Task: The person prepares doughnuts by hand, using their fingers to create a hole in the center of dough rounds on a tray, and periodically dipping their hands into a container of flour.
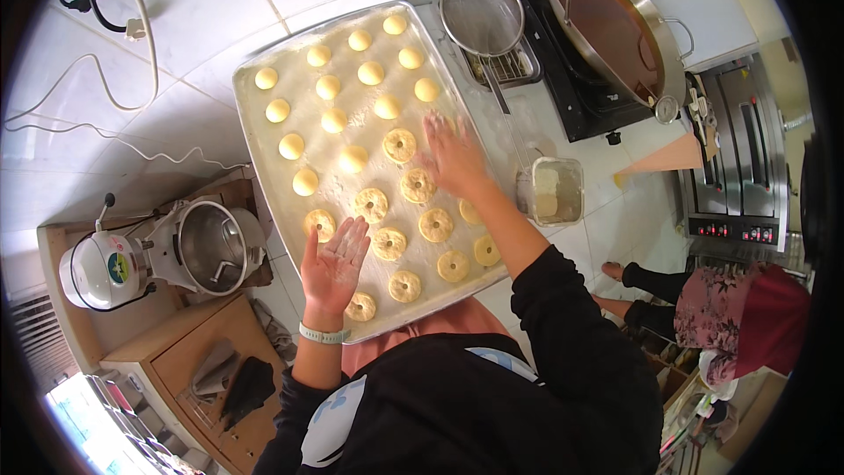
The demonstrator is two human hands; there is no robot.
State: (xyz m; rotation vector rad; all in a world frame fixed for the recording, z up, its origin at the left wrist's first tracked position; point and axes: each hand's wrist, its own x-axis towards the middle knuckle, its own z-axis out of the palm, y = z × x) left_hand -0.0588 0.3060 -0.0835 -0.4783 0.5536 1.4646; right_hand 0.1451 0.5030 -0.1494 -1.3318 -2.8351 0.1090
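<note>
A large metal tray (293,76) dusted with flour lies in front of me. Smooth round dough balls (371,73) stand in rows over its far part. Nearer me sit several flattened dough rings (389,244), each with a small hole in the middle. My right hand (453,157) is above the tray's right side, fingers spread and floury, beside the dough rings; it partly hides what lies under it. My left hand (334,274) hovers over the near left part, palm turned up, fingers stretched out, with flour on it. Neither hand holds anything I can see.
Right of the tray are a mesh strainer (482,16), a clear square container (557,192) and a black stove (580,92) bearing a wide pan (607,22) of brown liquid. A stand mixer (105,268) stands at left. Another person (703,308) is at right, near an oven (738,149).
</note>
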